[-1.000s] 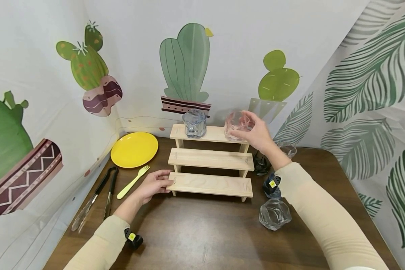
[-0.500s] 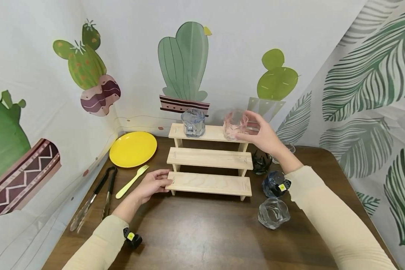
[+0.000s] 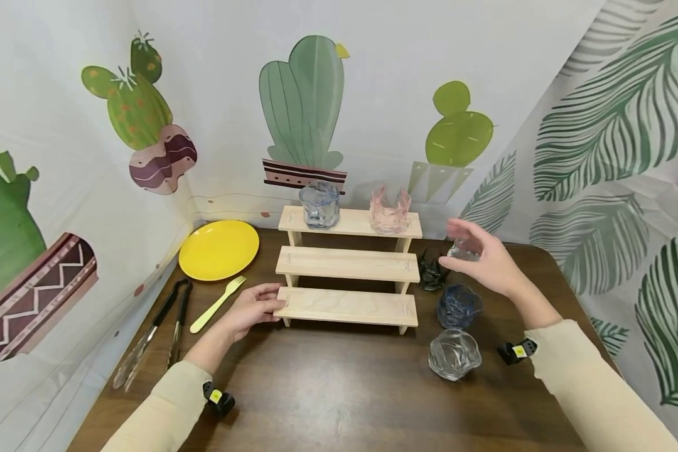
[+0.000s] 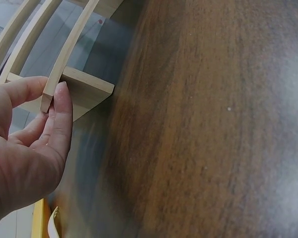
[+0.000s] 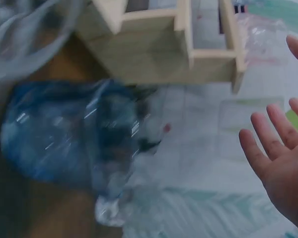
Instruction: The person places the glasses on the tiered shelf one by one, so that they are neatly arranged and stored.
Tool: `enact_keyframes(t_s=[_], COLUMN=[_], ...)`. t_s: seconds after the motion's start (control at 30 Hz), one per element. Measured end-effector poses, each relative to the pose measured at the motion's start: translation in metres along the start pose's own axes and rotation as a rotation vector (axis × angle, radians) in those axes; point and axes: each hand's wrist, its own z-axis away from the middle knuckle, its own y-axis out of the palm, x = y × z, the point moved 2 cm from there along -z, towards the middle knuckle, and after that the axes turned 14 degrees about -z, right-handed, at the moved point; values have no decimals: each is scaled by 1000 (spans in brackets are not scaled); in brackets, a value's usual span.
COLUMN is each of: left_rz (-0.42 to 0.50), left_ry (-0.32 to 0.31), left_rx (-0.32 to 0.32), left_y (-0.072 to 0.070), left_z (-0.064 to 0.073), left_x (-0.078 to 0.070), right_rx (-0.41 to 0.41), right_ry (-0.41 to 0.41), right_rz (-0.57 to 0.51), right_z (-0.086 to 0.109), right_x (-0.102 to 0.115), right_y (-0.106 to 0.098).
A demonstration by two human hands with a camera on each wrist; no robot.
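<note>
My left hand point(image 3: 253, 310) pinches the left end of the lowest board on a three-tier wooden shelf point(image 3: 347, 304); the left wrist view shows thumb and fingers point(image 4: 63, 119) on either side of the board. A pale blue glass point(image 3: 320, 207) and a pink glass point(image 3: 390, 213) stand apart on the top tier. My right hand point(image 3: 486, 260) holds nothing, its fingers spread in the right wrist view. In the head view it partly covers a clear glass point(image 3: 462, 251); whether they touch I cannot tell. A black glass point(image 3: 431, 273), dark blue glass point(image 3: 457, 306) and another clear glass point(image 3: 454, 356) stand right of the shelf.
At the left lie a yellow plate point(image 3: 219, 251), a light yellow fork point(image 3: 217, 306) and black-handled tongs point(image 3: 157, 326) on the brown table point(image 3: 328, 389). A patterned cloth point(image 3: 373, 94) rises behind the table.
My right hand has let go of the pink glass, leaving it on the top tier, and has moved right and down towards the rear clear glass. My left hand keeps its grip on the shelf.
</note>
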Motion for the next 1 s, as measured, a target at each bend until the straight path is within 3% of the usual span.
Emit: enact_keyframes(t_s=[0.27, 0.53, 1.0], left_rz=[3, 9, 8], left_ry=[8, 6, -9], left_rx=[4, 7, -3], left_y=[-1, 0, -1], left_z=[0, 0, 0], left_x=[0, -1, 1], right_rx=[-8, 19, -30], right_ry=[5, 118, 172], right_rz=[37, 54, -14], right_z=[41, 77, 93], right_x=[-47, -94, -119], right_y=[-9, -4, 8])
